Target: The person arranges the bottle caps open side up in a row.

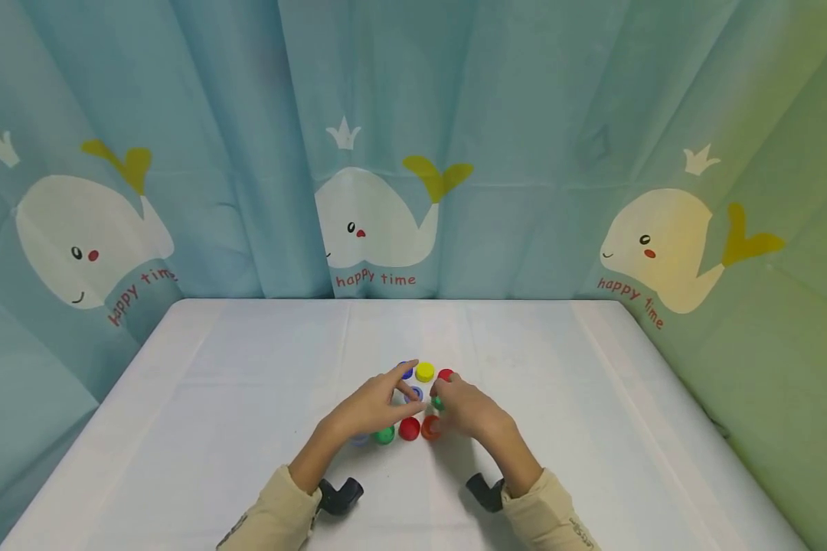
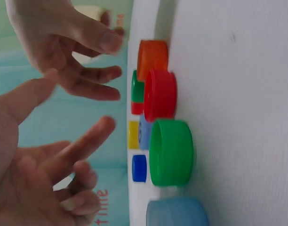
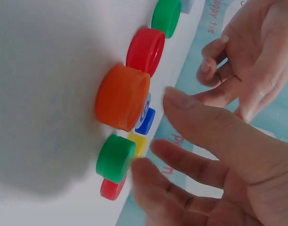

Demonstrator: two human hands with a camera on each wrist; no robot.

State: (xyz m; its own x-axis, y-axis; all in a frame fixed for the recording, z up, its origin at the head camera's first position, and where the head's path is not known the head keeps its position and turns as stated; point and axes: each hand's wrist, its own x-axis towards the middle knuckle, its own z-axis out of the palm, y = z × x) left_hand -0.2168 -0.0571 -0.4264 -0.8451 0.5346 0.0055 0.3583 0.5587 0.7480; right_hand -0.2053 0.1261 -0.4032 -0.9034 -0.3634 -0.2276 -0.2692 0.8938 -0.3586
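Several plastic bottle caps lie in a loose cluster on the table. In the head view the front row shows a light blue cap (image 1: 360,440), a green cap (image 1: 384,435), a red cap (image 1: 410,428) and an orange cap (image 1: 430,428). Behind are a second green cap (image 1: 437,402), a blue cap, a yellow cap (image 1: 424,373) and another red cap (image 1: 446,375). My left hand (image 1: 368,405) hovers over the left side, fingers spread, holding nothing. Above the right side is my right hand (image 1: 474,407), its fingers loosely bent and apart from the orange cap (image 3: 121,98). Both hands partly hide the middle caps.
The white table (image 1: 234,367) reaches back to a blue-green curtain (image 1: 524,153) printed with whales. Black curved pieces (image 1: 341,497) sit at both wrists, beside the beige sleeves (image 1: 276,513).
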